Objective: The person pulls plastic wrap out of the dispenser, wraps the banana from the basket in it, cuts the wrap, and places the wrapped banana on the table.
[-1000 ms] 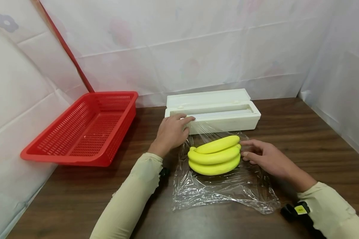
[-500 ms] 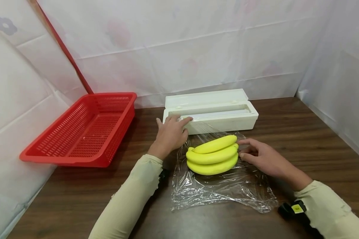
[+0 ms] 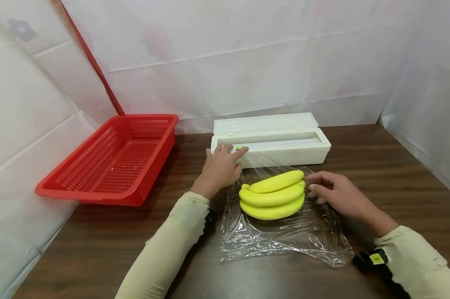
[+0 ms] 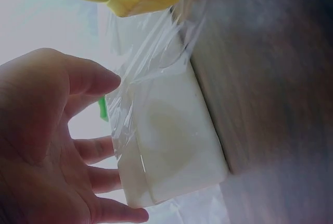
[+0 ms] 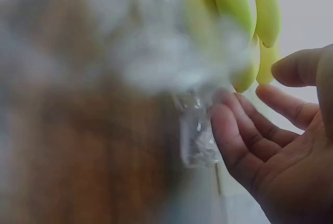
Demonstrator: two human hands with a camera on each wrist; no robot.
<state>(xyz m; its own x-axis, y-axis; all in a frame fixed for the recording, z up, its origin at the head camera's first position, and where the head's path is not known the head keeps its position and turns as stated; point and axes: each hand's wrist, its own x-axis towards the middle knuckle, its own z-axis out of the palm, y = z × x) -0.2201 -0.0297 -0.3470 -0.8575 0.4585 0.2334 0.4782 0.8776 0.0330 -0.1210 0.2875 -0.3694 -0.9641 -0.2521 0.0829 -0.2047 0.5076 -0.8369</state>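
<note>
A bunch of yellow bananas point(image 3: 271, 198) lies on a sheet of clear cling film point(image 3: 273, 245), which runs up to the front edge of a white cling film box point(image 3: 292, 157). My left hand point(image 3: 220, 169) rests with spread fingers over the left end of that edge. A small green piece point(image 3: 239, 147) shows beside its index finger, and also in the left wrist view as a green tab point(image 4: 103, 108). My right hand point(image 3: 338, 193), fingers loosely bent, is right at the bananas' right tips; the right wrist view shows nothing gripped in it.
The box's lid point(image 3: 266, 121) stands raised at the back, with a pale roll point(image 3: 284, 143) inside. A red plastic basket point(image 3: 94, 198) stands on the left of the brown wooden table point(image 3: 382, 166). White sheeting point(image 3: 247, 62) hangs behind and at both sides.
The head view has shifted slightly. The green piece now shows beside my left index finger. Both hands stay almost where they were, and the bananas have not moved on the film.
</note>
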